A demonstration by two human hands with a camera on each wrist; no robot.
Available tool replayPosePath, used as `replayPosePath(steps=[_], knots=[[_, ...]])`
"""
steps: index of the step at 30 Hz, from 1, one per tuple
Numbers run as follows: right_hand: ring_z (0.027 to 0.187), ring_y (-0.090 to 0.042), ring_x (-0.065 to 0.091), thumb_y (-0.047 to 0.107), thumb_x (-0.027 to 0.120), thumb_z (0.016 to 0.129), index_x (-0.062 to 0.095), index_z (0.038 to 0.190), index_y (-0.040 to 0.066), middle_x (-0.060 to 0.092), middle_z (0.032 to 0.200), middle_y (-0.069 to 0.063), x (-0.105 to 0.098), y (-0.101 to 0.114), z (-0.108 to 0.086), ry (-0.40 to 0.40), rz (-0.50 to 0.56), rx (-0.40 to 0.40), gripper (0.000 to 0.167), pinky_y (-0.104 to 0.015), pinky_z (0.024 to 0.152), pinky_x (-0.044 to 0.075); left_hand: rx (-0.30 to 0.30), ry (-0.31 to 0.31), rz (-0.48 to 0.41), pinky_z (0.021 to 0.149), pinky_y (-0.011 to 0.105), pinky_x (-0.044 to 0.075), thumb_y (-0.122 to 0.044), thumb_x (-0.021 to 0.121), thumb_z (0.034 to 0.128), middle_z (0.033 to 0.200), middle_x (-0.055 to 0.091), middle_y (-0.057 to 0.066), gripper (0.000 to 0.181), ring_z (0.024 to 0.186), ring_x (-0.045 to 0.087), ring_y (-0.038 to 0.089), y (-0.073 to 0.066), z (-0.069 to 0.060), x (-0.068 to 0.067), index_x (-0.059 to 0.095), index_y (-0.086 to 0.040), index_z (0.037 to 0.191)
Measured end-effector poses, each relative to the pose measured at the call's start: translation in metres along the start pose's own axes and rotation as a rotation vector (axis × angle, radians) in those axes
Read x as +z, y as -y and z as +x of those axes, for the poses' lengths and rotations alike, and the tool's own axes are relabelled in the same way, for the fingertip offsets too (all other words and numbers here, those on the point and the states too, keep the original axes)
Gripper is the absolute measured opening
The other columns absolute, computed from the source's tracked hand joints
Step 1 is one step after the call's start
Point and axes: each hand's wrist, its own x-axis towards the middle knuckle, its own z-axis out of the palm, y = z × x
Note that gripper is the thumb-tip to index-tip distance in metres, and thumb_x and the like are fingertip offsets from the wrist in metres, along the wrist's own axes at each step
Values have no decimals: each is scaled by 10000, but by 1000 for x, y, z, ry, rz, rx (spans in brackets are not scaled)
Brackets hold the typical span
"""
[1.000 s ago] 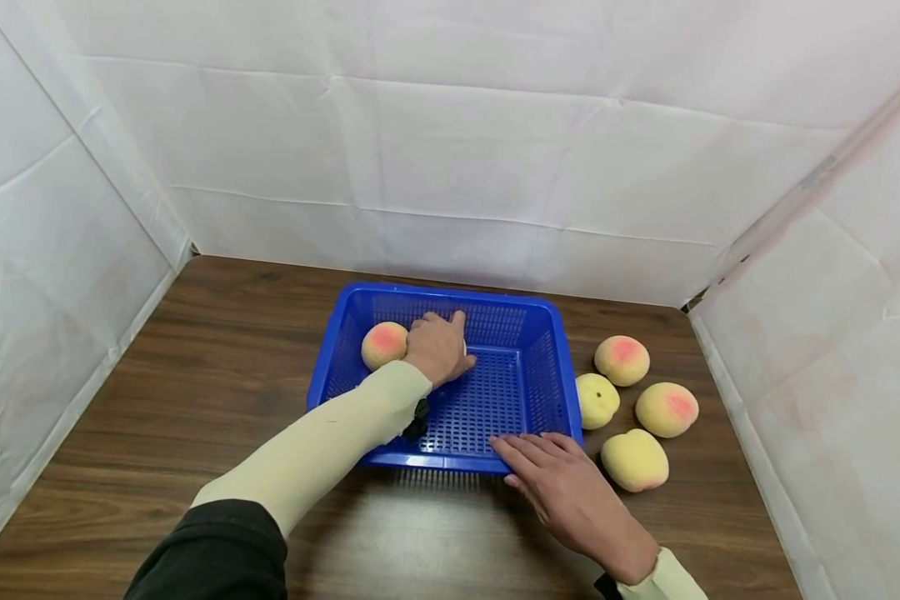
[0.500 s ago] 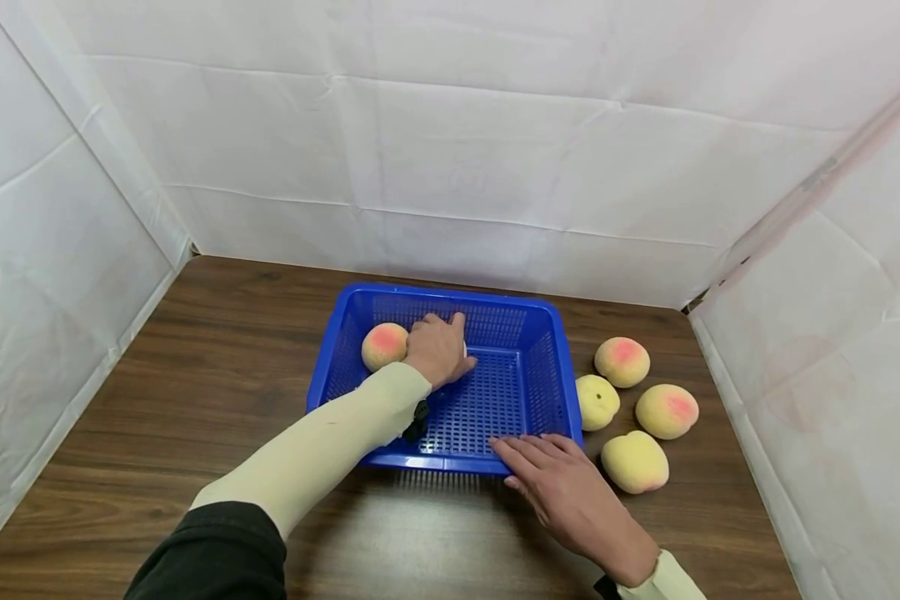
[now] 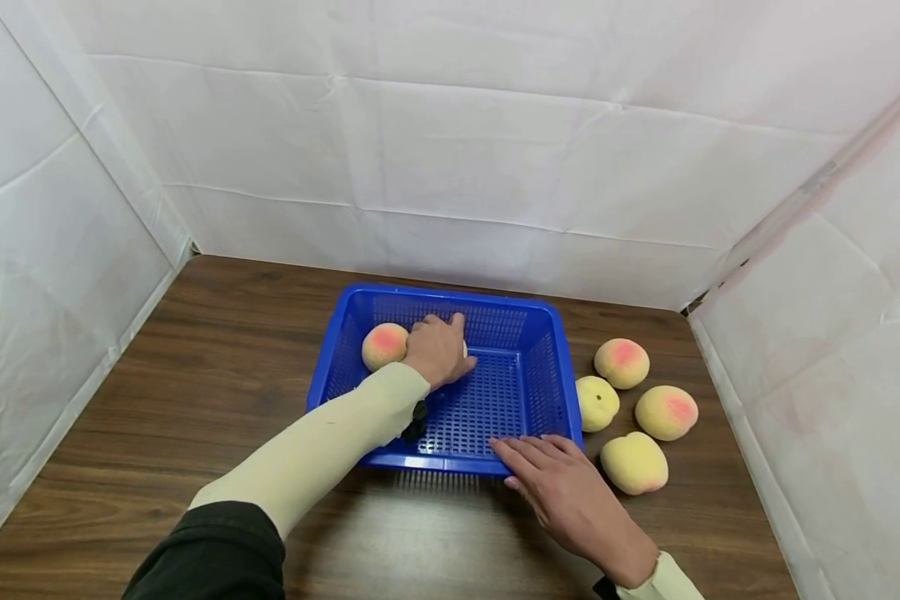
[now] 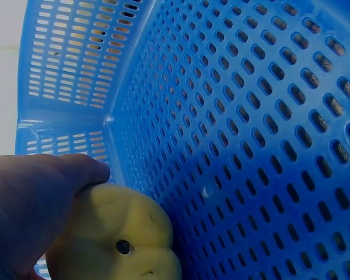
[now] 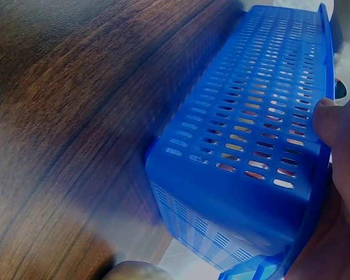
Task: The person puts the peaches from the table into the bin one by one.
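Observation:
A blue slotted basket [image 3: 487,462] stands on the table. Inside it, my left hand [image 3: 437,350] grips a peach, mostly hidden under the palm in the head view; the left wrist view shows this yellow peach [image 4: 114,233] with a dark stem spot, low in the basket, and the thumb [image 4: 93,169] along it. To its left lies another peach [image 3: 385,347] with a pink top. My right hand [image 3: 573,500] lies over the basket's near right rim, fingers on top and thumb against the outer wall in the right wrist view [image 5: 324,122].
Several peaches lie on the table right of the basket: one near its wall [image 3: 597,402], one behind [image 3: 622,363], one farther right [image 3: 666,412] and one beside my right hand [image 3: 634,462]. White sheeting [image 3: 450,150] encloses the brown table [image 3: 217,350] at the back and sides.

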Motion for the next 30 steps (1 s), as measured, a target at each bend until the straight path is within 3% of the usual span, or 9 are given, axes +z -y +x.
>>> replayPosePath(steps=[30], knots=[[1257,-138,676,330,660,1025,583,1496,246,694,1403,75,0,-2,3,-22,-8,-14,485,-412,1078,506,11,9,43,869,472,635,-642,616,968,1350,626,249,762,1149,691,394,1,-2,-3,450,-129,1507]])
